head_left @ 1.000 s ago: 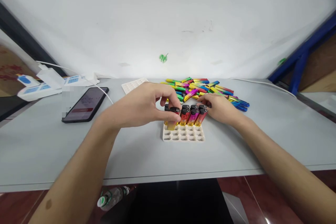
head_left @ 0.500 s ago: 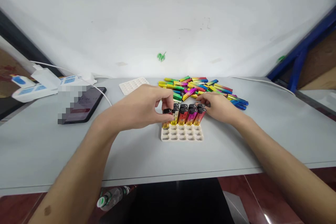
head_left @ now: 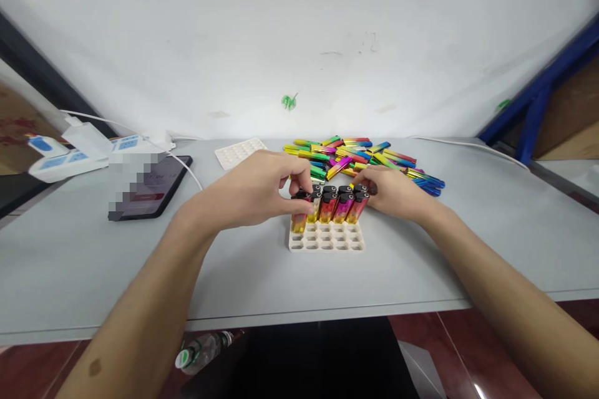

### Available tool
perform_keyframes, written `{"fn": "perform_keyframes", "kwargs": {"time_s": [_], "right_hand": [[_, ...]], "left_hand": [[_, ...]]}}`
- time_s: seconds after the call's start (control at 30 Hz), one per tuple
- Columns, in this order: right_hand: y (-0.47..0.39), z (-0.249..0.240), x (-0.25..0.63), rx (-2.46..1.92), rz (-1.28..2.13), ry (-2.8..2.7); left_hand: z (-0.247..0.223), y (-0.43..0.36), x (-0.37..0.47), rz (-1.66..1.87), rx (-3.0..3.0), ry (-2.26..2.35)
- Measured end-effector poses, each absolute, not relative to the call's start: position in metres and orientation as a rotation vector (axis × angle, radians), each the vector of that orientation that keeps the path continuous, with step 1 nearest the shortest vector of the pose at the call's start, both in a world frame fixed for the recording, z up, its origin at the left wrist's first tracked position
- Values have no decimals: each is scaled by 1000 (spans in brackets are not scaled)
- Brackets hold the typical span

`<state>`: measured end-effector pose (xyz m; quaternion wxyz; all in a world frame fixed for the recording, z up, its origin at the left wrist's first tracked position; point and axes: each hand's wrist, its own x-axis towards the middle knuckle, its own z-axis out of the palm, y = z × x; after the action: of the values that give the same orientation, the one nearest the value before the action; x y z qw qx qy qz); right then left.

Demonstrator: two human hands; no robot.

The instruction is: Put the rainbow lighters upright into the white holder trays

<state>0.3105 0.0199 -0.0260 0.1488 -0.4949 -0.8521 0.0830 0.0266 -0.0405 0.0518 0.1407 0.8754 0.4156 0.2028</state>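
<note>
Pinches lighter (head_left: 299, 222) high between closed fingers of left hand (head_left: 257, 190), presumably leaving base free at tray (head_left: 326, 249); cannot tell finger spread or hold of right hand (head_left: 391, 192).

Your single view looks out from your head, facing forward and down across the tabletop (head_left: 397, 274) to the wall (head_left: 281, 25). It sits near, with your left hand (head_left: 259, 190) and right hand (head_left: 395, 194) mid-frame, yet wide enough to include the floor (head_left: 470, 352).
</note>
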Motion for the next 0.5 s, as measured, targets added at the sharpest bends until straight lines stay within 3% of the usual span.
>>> {"fn": "perform_keyframes", "kwargs": {"time_s": [0.5], "right_hand": [[17, -26, 302, -1234, 225, -2161]], "left_hand": [[51, -41, 29, 559, 2463, 1164]]}}
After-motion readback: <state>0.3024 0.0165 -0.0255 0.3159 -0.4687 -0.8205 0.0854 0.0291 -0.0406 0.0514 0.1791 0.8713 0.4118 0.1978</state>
